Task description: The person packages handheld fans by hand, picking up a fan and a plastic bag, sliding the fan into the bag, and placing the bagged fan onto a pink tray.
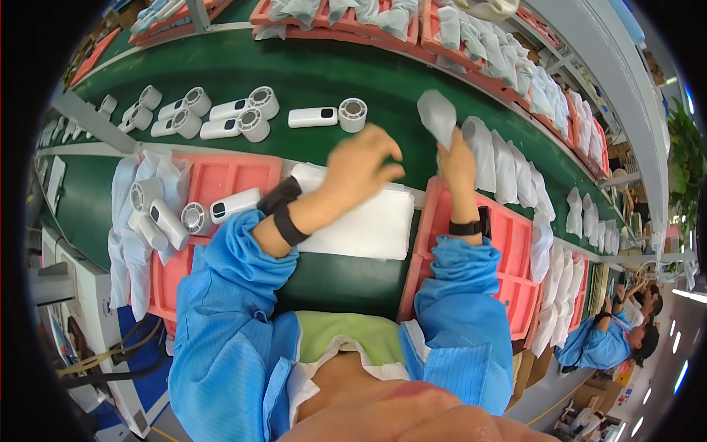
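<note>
My right hand [458, 158] is closed round the lower end of a handheld fan in a frosted white bag [437, 114], raised over the green bench. Left of it, my left hand [361, 166] hovers above a stack of flat white bags [368, 221]; its fingers are curved and apart, with nothing in them, slightly blurred. Just beyond that hand lies a bare white handheld fan [313, 117] with a round grille head [352, 114]. To the right of my right hand, several bagged fans [504, 166] lie in a row.
Pink trays flank the white stack: the left tray [250, 171] holds bare and bagged fans, the right tray [508, 254] has bare compartments. More bare fans [236, 110] lie at the far left. Loaded pink trays [346, 29] line the back. Two people [615, 339] sit far right.
</note>
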The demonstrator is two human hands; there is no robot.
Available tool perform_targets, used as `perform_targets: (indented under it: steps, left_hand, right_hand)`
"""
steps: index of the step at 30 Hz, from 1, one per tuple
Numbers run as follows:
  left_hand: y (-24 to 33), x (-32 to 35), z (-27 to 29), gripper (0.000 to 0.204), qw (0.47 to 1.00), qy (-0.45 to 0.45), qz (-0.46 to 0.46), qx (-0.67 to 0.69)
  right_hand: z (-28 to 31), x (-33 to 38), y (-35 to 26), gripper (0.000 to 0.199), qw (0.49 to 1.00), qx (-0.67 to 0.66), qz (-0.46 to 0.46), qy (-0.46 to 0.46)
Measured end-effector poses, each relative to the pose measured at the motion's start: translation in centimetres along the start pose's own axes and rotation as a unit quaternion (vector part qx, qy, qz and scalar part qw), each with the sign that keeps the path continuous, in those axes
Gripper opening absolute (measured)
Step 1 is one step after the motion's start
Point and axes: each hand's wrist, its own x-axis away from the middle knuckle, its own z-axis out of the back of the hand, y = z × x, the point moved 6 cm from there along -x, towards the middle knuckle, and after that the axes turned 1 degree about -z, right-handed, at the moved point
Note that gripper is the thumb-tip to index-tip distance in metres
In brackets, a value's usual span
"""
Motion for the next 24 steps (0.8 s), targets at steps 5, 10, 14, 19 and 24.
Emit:
perform_targets:
  steps: [5,10,14,19,24]
  left_hand:
    - [0.2,5.2,-4.8,0.028,0.970,-0.240,0.019,-0.032]
    - [-1.6,6.9,-6.9,0.022,0.959,-0.277,-0.030,-0.060]
    - [-1.1,7.0,-7.7,0.016,0.968,-0.237,-0.059,-0.064]
    - [-2.1,6.5,-6.4,0.010,0.956,-0.291,-0.006,-0.021]
    - [-4.3,3.3,-3.4,0.009,0.958,-0.265,0.045,0.099]
  right_hand:
    - [-1.5,0.7,-1.9,0.065,0.975,0.184,0.094,0.085]
    - [-7.6,-0.1,-10.3,0.079,0.972,-0.122,0.193,-0.061]
    - [-14.1,-3.8,-11.6,0.075,0.962,-0.182,0.181,-0.091]
    - [-12.7,-2.7,-13.7,0.055,0.903,-0.370,-0.025,-0.217]
    - [1.2,0.2,-12.3,0.058,0.875,-0.468,0.052,-0.110]
